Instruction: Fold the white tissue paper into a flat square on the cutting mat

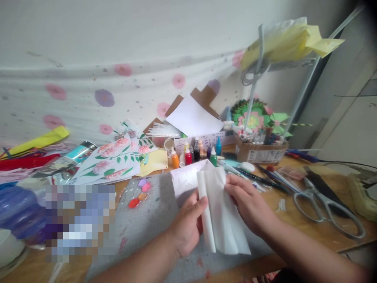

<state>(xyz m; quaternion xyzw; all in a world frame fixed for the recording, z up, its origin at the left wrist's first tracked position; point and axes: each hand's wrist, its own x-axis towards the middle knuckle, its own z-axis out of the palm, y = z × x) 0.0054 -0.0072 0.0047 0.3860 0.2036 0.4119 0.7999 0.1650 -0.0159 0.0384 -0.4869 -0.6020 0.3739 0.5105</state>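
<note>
A folded sheet of thin white paper (224, 212) is held above a grey felt mat (147, 220) in the middle of the table. My left hand (187, 226) pinches its left folded edge, thumb on top. My right hand (249, 204) grips the paper's right side with curled fingers. A second white sheet (185, 179) lies on the mat just behind the held paper.
Small paint bottles (196, 153) stand behind the mat. Large scissors (326, 204) lie at the right, beside pens (265, 179) and a cardboard box of markers (260, 151). Flower-painted sheets (112, 161) lie at the left, paint blobs (140, 194) on the mat. A blurred patch covers the lower left.
</note>
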